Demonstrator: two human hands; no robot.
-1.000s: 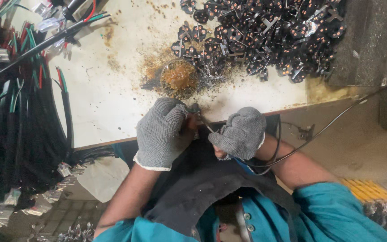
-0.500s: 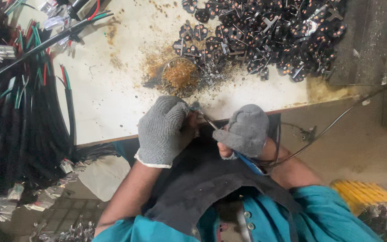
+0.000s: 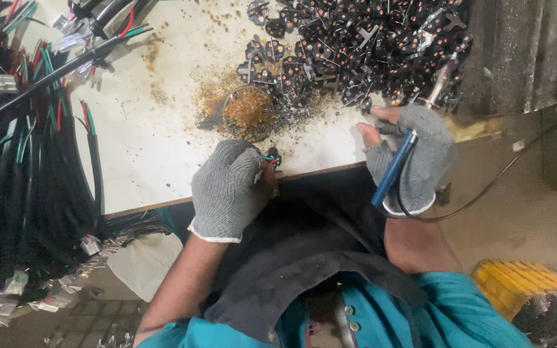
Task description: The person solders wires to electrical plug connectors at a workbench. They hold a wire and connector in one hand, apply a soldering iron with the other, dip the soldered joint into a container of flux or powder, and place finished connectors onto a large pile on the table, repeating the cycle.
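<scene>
My left hand [image 3: 227, 190], in a grey knit glove, sits at the near edge of the worktop [image 3: 162, 142], fingers closed on a small black plug piece [image 3: 272, 158] with green wire ends. My right hand [image 3: 410, 154], in a fingerless glove, grips a blue-handled soldering iron [image 3: 394, 166], tip raised toward the heap of black plug pieces [image 3: 362, 45] at the far right corner. A tin of brown flux [image 3: 247, 111] stands mid-worktop. Black cable bundles [image 3: 20, 161] hang off the left edge.
</scene>
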